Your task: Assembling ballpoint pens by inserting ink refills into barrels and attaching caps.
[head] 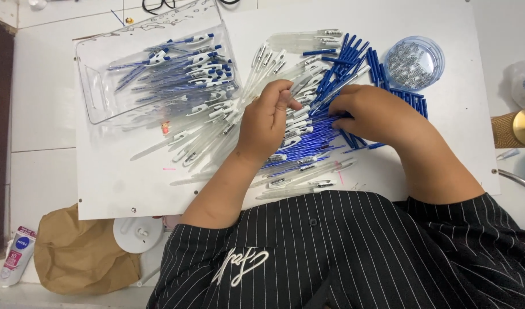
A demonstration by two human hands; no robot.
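Over the white counter (434, 17), my left hand (266, 123) and right hand (372, 111) rest on blue-and-clear plastic pen parts (308, 146), left fingers (282, 94) pinched on one clear barrel (308, 80), right curled, grip unclear.

Blue-and-clear pen parts (308, 143) lie heaped flat on the white board (119, 183); some bagged.
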